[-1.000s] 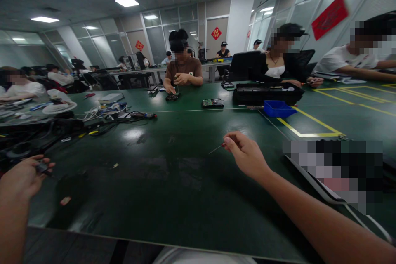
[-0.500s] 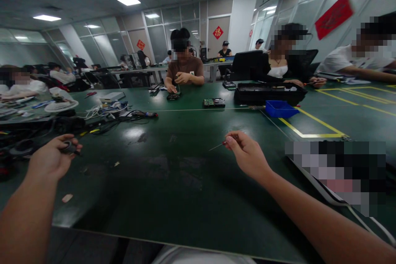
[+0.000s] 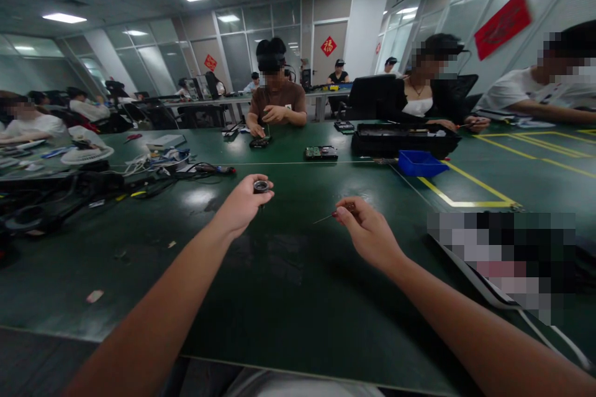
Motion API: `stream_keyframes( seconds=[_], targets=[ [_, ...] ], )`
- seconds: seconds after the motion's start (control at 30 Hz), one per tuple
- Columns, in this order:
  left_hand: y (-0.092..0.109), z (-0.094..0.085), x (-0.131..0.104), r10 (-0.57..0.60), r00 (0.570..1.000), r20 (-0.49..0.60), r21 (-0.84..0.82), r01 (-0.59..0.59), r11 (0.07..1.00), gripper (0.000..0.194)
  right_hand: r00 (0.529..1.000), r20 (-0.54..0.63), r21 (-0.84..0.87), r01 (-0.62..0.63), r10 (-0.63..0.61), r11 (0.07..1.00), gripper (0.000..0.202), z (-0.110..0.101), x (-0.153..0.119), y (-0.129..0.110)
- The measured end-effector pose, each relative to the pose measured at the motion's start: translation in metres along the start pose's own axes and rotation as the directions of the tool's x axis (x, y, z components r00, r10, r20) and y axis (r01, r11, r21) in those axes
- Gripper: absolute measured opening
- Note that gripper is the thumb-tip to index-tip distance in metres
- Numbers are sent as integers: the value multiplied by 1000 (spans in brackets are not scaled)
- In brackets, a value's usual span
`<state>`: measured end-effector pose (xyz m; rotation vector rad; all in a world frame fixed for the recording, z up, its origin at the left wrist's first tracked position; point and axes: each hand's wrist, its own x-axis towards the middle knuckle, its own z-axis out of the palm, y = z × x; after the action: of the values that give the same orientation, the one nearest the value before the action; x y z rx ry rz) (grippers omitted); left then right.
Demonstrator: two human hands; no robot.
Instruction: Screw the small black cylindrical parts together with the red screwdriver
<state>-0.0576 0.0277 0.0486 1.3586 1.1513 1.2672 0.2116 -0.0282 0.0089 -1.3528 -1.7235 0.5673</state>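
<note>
Head view: left hand (image 3: 238, 206), centre of frame, pinches a small round part (image 3: 261, 187) between thumb and fingers, dark rim with its open ring facing up. Right hand (image 3: 369, 231), right of centre, pinches a small screwdriver (image 3: 325, 219) at its red handle; the thin shaft points left and slightly down, apart from the round part. Both hands are above the green table (image 3: 261, 322). Blue bin (image 3: 421, 164) at right, just in front of the black tray (image 3: 400, 141); circuit board (image 3: 321, 152) at upper centre; cables (image 3: 186, 181) at left.

Handling notes (judgement): grip the part by its outer edge, leaving the ring uncovered; bring shaft and part together slowly, tip in line with the spot it meets; brace wrists on the table for steadiness; light pressure, since a thin tip could slip toward the fingers
</note>
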Motion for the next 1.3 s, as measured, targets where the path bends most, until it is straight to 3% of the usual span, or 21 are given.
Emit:
stream_keyframes(
  seconds=[0.13,0.3,0.4,0.53,0.73,0.93,1.3],
  targets=[
    [-19,33,-4,30,987,159,53,-39,998,31,1000,-19,2,15,-15,1000,22,1,0,0],
    [-30,50,-13,111,963,247,48,-126,991,31,997,-60,-29,37,-39,999,24,0,1,-2],
    [-36,49,-14,137,948,288,105,-173,979,35,998,-50,-80,40,-44,996,26,-2,0,-6],
    [-44,46,-13,119,957,264,186,-172,968,43,996,-57,-62,61,-65,996,25,-2,-1,-7],
    [-52,42,-10,143,953,267,336,-231,913,37,987,-149,136,79,-58,988,25,-2,-4,-2],
    [-53,44,-16,157,946,283,374,-260,891,38,985,-171,268,80,-34,960,26,-2,-4,-4],
    [-48,48,-25,131,937,323,463,-277,842,38,988,-140,117,87,-71,989,25,3,-4,-2]
  ],
)
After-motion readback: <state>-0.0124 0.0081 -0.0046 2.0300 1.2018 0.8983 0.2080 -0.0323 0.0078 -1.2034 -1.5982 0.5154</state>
